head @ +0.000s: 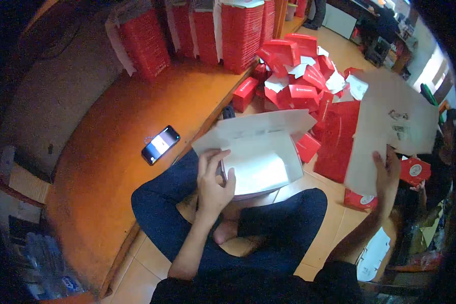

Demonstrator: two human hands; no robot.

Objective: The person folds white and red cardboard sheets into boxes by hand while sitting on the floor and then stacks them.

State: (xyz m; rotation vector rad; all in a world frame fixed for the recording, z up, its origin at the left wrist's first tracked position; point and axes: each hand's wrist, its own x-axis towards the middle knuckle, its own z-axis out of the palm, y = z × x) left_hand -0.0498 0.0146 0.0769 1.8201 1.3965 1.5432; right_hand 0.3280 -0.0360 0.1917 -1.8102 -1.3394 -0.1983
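A stack of white-faced cardboard carton blanks [258, 167], with glossy middles and wide flaps at the far side, lies in front of my crossed legs. My left hand [214, 182] is at its left edge, fingers and thumb spread apart against the card. Out to the right, my right hand [387, 167] grips a large pale carton blank [395, 110] by its near edge. This blank is tilted, blurred and bears printing. Under and beside it lies flat red card [336, 140].
A heap of folded red boxes [300, 72] lies ahead. Stacked red cartons [241, 36] stand on the wooden platform [98, 171] at left, with a lit phone [160, 145]. At right, another person's hand [418, 186] holds a red box [414, 171].
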